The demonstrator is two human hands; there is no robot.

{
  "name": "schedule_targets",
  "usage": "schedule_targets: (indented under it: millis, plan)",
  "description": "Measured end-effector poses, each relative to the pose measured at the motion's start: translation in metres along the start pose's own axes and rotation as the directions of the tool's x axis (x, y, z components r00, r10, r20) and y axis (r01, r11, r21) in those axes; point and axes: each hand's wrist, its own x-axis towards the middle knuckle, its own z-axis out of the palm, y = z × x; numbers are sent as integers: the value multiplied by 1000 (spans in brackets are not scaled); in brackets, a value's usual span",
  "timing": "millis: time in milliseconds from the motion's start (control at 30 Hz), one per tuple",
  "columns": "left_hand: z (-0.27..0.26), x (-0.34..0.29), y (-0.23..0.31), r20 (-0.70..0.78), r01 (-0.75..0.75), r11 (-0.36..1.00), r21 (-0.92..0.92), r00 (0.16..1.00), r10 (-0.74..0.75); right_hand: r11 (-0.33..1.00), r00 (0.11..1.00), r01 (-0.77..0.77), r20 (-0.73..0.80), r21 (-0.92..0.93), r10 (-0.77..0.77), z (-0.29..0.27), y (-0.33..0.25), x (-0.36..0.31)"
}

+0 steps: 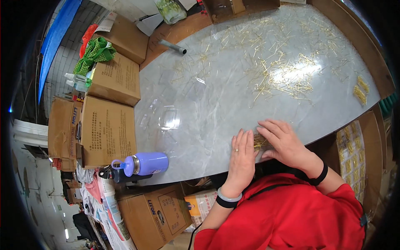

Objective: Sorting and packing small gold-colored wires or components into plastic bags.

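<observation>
Closely bunched, golden wires (259,142) — between hands (243,160) (partly hidden)

Lower carton (109,132) at the table's (221,104) left edge, columns of small dark print; upper carton (115,80) farther along that edge, similar dark print; outer carton (63,131) beyond it, large blue lettering; under-table carton (156,218) below the near-left corner, blue lettering plus dark lines; white-and-orange packet (204,206) beside it, reddish characters.
</observation>
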Motion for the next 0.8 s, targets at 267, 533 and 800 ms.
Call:
schedule_targets:
  millis: [267,533,800]
  plan:
    - [-1,4,-2,-24,92,957,-273,994,-103,994,980,81,177,76,-94,12,2,14]
    - [-39,-18,-11,69,123,983,-135,991,-115,972,979,81,165,220,-118,-1,3,12]
    - [-21,4,-6,70,30,995,-96,997,-23,949,965,143,172,282,-197,14,17,10]
